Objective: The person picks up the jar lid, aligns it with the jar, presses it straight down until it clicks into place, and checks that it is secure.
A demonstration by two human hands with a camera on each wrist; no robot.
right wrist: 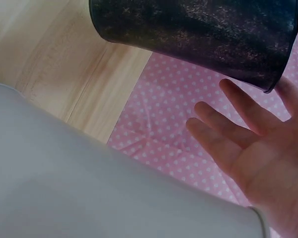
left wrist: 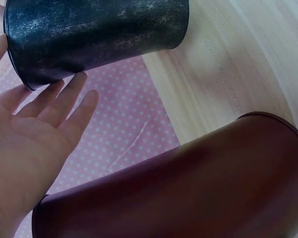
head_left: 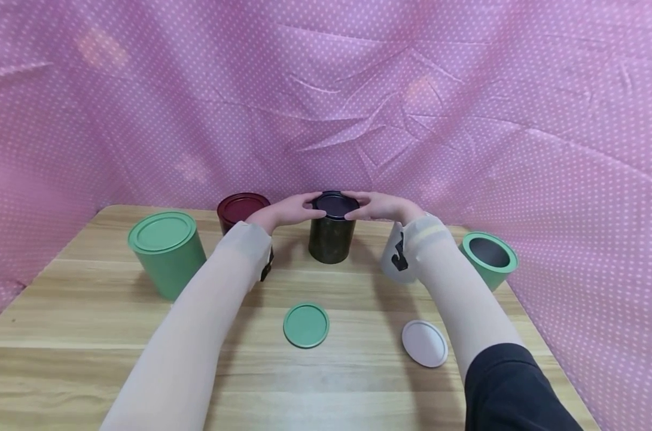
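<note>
A dark mottled can [head_left: 331, 239] stands at the back middle of the wooden table [head_left: 89, 311], with a dark lid [head_left: 335, 205] on top. My left hand [head_left: 289, 211] and right hand [head_left: 381, 207] meet over it from either side, fingertips touching the lid's rim. In the left wrist view the left hand [left wrist: 37, 134] lies flat with straight fingers against the rim of the dark can [left wrist: 99, 34]. The right wrist view shows the right hand [right wrist: 253, 148] the same way, beside the dark can [right wrist: 198, 34]. Neither hand curls round anything.
A maroon lidded can [head_left: 242, 209] stands behind my left wrist. A white can [head_left: 398, 260] is under my right wrist. A lidded green can [head_left: 167, 251] stands left, an open green can [head_left: 490, 257] right. A green lid [head_left: 305, 324] and white lid [head_left: 424, 342] lie nearer. Pink dotted cloth surrounds the table.
</note>
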